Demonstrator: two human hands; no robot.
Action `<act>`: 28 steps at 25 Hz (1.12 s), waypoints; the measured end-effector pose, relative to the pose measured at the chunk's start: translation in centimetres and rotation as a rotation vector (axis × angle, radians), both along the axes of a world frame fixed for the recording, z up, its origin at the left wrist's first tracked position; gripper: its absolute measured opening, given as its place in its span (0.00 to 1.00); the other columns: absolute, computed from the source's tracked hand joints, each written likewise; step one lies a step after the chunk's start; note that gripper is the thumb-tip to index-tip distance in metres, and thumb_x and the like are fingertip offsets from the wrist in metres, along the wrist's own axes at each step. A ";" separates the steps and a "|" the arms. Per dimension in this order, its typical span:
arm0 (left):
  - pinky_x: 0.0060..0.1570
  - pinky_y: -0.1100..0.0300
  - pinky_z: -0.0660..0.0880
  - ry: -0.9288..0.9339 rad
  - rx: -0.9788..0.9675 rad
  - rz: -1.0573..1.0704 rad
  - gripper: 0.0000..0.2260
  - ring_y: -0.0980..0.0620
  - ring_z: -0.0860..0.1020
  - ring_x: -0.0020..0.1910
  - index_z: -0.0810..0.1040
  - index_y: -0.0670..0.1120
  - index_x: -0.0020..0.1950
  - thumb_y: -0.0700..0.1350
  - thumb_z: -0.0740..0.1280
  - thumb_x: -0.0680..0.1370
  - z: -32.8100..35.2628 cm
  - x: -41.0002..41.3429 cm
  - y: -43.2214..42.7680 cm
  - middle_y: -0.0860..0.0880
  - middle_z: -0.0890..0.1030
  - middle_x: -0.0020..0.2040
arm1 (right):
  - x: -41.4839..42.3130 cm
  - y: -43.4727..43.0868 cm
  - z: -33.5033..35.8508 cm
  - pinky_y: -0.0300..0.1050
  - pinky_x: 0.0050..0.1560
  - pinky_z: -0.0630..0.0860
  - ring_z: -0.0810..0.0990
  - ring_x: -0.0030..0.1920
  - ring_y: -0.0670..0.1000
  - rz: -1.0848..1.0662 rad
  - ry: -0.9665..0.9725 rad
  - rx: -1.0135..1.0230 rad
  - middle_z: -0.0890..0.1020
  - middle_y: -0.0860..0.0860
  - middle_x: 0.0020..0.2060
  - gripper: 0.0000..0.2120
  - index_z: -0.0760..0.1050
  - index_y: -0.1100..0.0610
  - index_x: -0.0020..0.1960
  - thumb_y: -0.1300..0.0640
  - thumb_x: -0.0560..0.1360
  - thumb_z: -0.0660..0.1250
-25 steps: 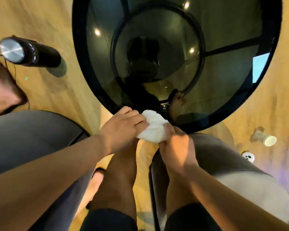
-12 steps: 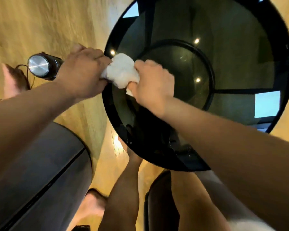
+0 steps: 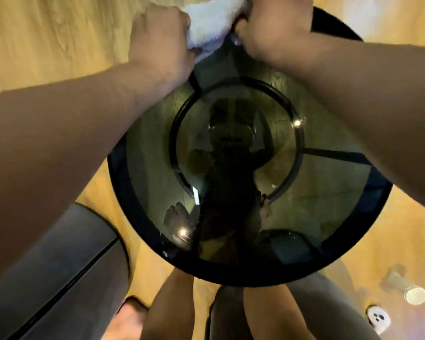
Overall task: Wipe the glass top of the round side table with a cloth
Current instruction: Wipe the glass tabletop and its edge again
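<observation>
The glass top of the round table is in the middle of the view, directly under you, dark and shiny inside a black rim, with a black ring visible below it. The glass reflects your body, your arms and some small lights. The cloth is white and bunched up at the far edge of the table, at the top of the view, between your two hands. Your left hand grips the left end of the cloth with the fingers curled tight around it. Your right hand closes on the right end, also as a fist; the fingertips are hidden, so I cannot tell how exactly they pinch. Both forearms reach forward over the table. Whether the cloth touches the glass I cannot tell. Your bare legs stand just beside the near rim. A grey seat is at the lower left, on the wooden floor.
</observation>
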State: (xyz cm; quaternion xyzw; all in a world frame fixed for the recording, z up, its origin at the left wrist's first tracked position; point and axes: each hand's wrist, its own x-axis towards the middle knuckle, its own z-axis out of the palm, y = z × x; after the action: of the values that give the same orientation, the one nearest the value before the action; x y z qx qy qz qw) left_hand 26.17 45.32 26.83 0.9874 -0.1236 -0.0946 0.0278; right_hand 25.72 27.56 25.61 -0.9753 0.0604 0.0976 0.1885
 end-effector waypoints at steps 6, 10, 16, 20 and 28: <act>0.48 0.48 0.74 0.007 -0.008 -0.008 0.14 0.38 0.77 0.56 0.76 0.42 0.61 0.47 0.64 0.79 -0.4 1.8 -4.1 0.38 0.78 0.56 | 0.8 -2.6 -0.1 0.32 0.26 0.66 0.66 0.40 0.43 -0.171 0.367 0.302 0.65 0.45 0.39 0.15 0.67 0.52 0.68 0.51 0.83 0.54; 0.53 0.43 0.73 0.022 0.076 -0.106 0.18 0.32 0.75 0.56 0.74 0.40 0.62 0.49 0.67 0.76 0.9 -0.7 -4.3 0.34 0.78 0.57 | -2.5 -2.6 1.6 0.39 0.37 0.66 0.74 0.42 0.50 -0.030 0.128 0.059 0.74 0.51 0.42 0.02 0.72 0.51 0.49 0.54 0.80 0.61; 0.49 0.50 0.71 0.306 -0.054 -0.308 0.15 0.41 0.79 0.44 0.77 0.44 0.53 0.42 0.67 0.67 1.8 -21.5 -1.9 0.43 0.80 0.46 | -23.1 -3.8 2.4 0.49 0.40 0.74 0.78 0.40 0.61 0.292 0.078 -0.025 0.77 0.58 0.42 0.22 0.79 0.56 0.56 0.56 0.63 0.74; 0.62 0.53 0.61 0.699 -0.009 -0.417 0.18 0.45 0.72 0.59 0.68 0.47 0.66 0.44 0.60 0.76 3.2 -32.0 -1.8 0.47 0.74 0.61 | -36.6 -2.8 3.6 0.44 0.35 0.74 0.79 0.35 0.56 0.466 0.413 -0.018 0.77 0.52 0.38 0.28 0.77 0.53 0.52 0.53 0.53 0.80; 0.56 0.49 0.67 0.136 0.127 -0.515 0.14 0.41 0.75 0.55 0.72 0.45 0.61 0.44 0.62 0.75 0.9 -15.2 -2.4 0.43 0.76 0.55 | -18.1 -4.4 2.7 0.51 0.39 0.72 0.78 0.45 0.63 0.416 0.015 -0.206 0.77 0.59 0.46 0.16 0.75 0.58 0.54 0.53 0.69 0.70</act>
State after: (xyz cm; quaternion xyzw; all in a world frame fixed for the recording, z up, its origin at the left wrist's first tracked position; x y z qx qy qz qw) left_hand 11.02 42.91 27.75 0.9146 -0.3622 -0.1722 -0.0509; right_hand 7.59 23.18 28.36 -0.9802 -0.1308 0.1347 0.0632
